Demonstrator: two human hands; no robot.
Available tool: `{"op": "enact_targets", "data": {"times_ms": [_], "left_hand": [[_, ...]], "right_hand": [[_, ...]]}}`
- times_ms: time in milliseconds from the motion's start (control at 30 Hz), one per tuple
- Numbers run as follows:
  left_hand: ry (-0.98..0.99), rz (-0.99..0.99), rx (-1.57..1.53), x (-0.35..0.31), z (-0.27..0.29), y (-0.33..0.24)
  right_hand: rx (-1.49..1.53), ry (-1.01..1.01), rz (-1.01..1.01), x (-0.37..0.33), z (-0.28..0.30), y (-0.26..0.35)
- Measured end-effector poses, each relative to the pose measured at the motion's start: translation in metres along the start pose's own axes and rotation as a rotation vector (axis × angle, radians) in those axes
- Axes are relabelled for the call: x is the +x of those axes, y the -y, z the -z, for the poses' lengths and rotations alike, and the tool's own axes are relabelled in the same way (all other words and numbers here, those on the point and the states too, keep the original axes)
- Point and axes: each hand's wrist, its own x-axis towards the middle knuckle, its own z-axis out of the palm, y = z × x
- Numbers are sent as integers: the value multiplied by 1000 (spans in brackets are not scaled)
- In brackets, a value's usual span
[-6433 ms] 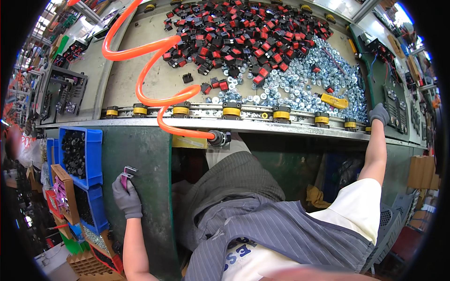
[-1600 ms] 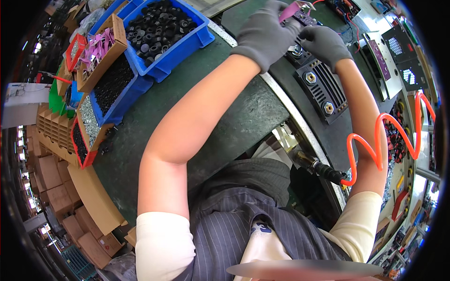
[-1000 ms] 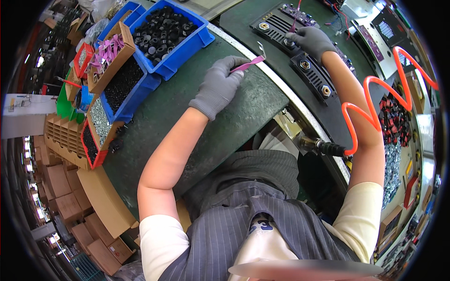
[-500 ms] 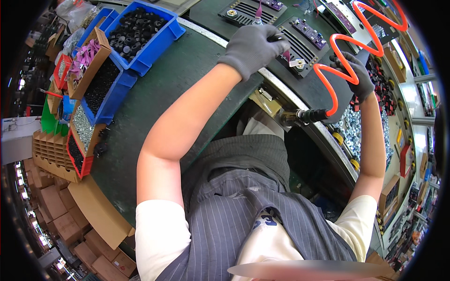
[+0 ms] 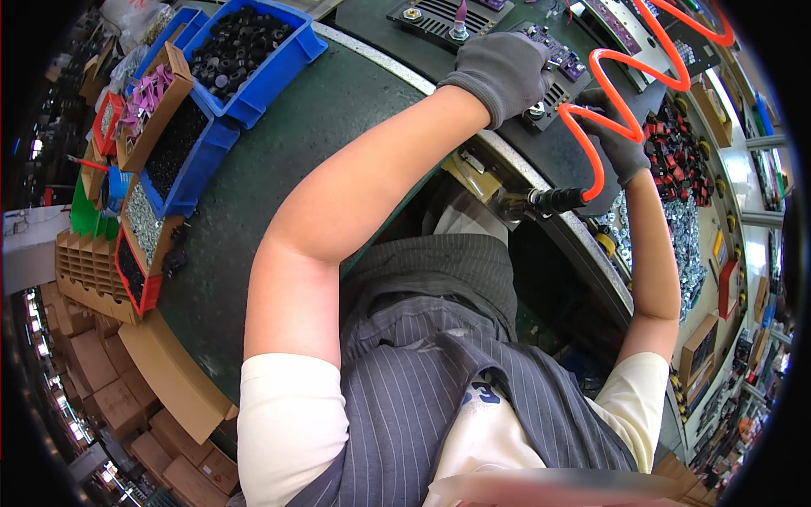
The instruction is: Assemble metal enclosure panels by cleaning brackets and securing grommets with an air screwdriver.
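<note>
My left hand [image 5: 500,74], in a grey glove, lies over the near part of a black slotted panel [image 5: 528,118]. Its fingers are curled in, and whatever they hold is hidden. A purple circuit board [image 5: 553,52] is mounted on this panel, and a bright metal nut [image 5: 536,110] shows at its near end. My right hand [image 5: 623,154], gloved too, is just right of the panel behind an orange coiled hose [image 5: 621,118]. Its fingers look bent toward the panel; anything in them is out of sight. A second slotted panel [image 5: 435,29] carries a purple pointed piece [image 5: 460,12] standing by a nut.
Blue bins [image 5: 314,51] of black parts stand at left, beside a cardboard box [image 5: 173,93] of pink-purple pieces. Red-and-black parts [image 5: 676,160] and loose metal nuts [image 5: 676,245] lie at right. A black hose fitting [image 5: 557,200] sits at the bench edge.
My left hand has moved right, over the nearer panel, covering the purple piece seen there before. My right hand has come left and slightly nearer, toward the same panel.
</note>
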Motion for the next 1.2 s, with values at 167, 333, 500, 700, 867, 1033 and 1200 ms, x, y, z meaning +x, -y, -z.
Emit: {"op": "enact_targets", "data": {"times_ms": [167, 333, 500, 700, 867, 1033, 1200], "left_hand": [[-1, -1, 53, 0, -1, 2], [23, 32, 73, 2, -1, 2], [34, 36, 62, 3, -2, 2], [41, 51, 24, 0, 0, 1], [2, 84, -81, -1, 1, 4], [-80, 34, -149, 1, -6, 3], [-13, 34, -102, 1, -1, 4]], "right_hand": [[29, 98, -6, 8, -1, 9], [-109, 128, 69, 11, -18, 20], [-273, 219, 71, 26, -30, 31], [-623, 349, 191, 37, -37, 47], [-678, 417, 232, 43, -33, 49], [-918, 336, 126, 40, -47, 68], [-806, 307, 128, 29, -50, 81]]}}
